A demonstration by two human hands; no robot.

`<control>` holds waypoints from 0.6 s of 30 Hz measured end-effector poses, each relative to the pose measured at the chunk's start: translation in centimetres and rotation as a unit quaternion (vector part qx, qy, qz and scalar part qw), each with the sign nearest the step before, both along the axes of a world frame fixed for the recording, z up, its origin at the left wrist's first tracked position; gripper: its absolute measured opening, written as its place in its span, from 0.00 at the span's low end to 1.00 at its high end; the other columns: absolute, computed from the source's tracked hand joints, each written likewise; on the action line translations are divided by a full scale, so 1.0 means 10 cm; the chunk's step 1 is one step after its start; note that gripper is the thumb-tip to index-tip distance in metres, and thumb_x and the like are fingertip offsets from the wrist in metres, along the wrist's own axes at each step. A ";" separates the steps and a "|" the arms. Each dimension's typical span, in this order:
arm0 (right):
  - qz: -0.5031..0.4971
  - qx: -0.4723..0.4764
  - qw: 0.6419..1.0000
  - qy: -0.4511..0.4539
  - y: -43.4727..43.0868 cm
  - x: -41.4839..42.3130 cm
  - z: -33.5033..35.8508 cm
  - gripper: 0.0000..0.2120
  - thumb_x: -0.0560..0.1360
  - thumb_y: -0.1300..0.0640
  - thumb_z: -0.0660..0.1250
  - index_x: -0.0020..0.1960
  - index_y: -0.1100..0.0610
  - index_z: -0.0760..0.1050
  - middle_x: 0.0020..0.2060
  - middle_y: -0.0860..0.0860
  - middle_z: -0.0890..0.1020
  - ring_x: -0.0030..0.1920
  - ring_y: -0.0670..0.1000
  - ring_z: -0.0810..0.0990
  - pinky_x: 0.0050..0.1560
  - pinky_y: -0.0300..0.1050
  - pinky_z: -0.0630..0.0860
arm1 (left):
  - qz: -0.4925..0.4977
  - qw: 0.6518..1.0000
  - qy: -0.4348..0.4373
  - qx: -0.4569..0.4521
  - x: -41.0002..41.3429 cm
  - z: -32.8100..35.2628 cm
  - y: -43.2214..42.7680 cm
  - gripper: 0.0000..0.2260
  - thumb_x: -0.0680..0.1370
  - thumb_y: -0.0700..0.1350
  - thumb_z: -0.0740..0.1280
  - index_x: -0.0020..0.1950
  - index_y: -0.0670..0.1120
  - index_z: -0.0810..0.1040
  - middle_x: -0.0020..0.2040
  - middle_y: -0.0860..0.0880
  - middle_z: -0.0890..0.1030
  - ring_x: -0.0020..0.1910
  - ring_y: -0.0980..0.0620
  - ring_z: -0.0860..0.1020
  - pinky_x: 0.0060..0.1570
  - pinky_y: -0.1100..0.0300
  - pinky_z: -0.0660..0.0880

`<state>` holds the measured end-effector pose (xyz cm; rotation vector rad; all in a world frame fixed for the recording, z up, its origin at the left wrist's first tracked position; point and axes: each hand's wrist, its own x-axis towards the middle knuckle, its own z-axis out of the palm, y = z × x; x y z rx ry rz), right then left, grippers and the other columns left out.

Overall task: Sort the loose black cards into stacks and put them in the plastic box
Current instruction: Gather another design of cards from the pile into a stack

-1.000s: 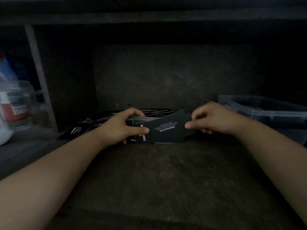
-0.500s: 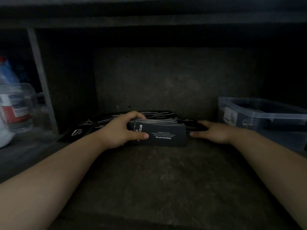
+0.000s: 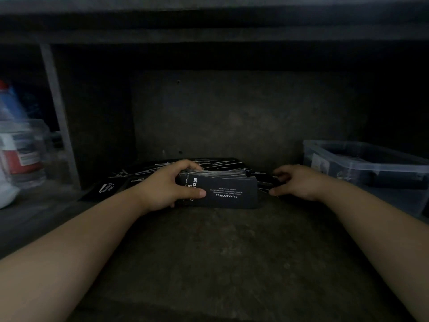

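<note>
Dark worn shelf (image 3: 220, 263) spreading across foreground, mottled patches showing on it. Back wall (image 3: 243, 117) standing dim behind, small hole (image 3: 178, 81) showing high on it. Top board (image 3: 209, 26) running across above. Grey post (image 3: 58, 112) standing upright at left, dividing bay from next one. Beyond post, all blurring: clear jar (image 3: 25, 149) sitting with red-and-white label showing; blue bottle (image 3: 9, 101) with red cap rising behind jar; white lump (image 3: 5, 196) lying at frame edge, too blurred to identify.
</note>
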<state>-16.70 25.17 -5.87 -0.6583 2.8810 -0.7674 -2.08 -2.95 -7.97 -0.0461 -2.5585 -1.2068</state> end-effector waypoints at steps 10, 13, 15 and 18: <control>-0.059 0.039 0.997 -0.021 0.02 0.11 0.09 0.33 0.66 0.45 0.79 0.65 0.60 0.75 0.61 0.56 0.78 0.56 0.54 0.76 0.59 0.46 0.73 | 0.000 1.000 0.004 0.003 -0.01 -0.02 -0.02 0.19 0.71 0.49 0.77 0.58 0.59 0.76 0.51 0.54 0.81 0.33 0.63 0.78 0.28 0.63 0.72; -0.066 0.019 0.996 -0.050 0.03 0.12 0.09 0.39 0.63 0.43 0.80 0.67 0.59 0.74 0.57 0.53 0.77 0.54 0.52 0.75 0.55 0.45 0.73 | 0.000 1.000 0.005 0.004 -0.01 -0.01 -0.02 0.19 0.70 0.49 0.77 0.58 0.59 0.76 0.51 0.53 0.81 0.32 0.63 0.78 0.27 0.63 0.72; -0.067 0.011 0.997 -0.038 0.03 0.13 0.09 0.37 0.65 0.44 0.79 0.68 0.59 0.73 0.60 0.54 0.77 0.54 0.50 0.73 0.53 0.43 0.70 | -0.003 1.000 0.010 0.007 -0.01 -0.01 -0.01 0.19 0.70 0.48 0.78 0.57 0.59 0.77 0.51 0.52 0.81 0.33 0.62 0.78 0.27 0.62 0.73; -0.063 -0.029 0.997 -0.023 0.01 0.16 0.11 0.27 0.70 0.51 0.77 0.64 0.60 0.76 0.62 0.56 0.78 0.53 0.51 0.75 0.53 0.42 0.71 | -0.002 1.000 0.021 0.010 -0.01 -0.01 -0.01 0.19 0.70 0.47 0.78 0.57 0.58 0.77 0.53 0.51 0.81 0.37 0.60 0.80 0.27 0.61 0.74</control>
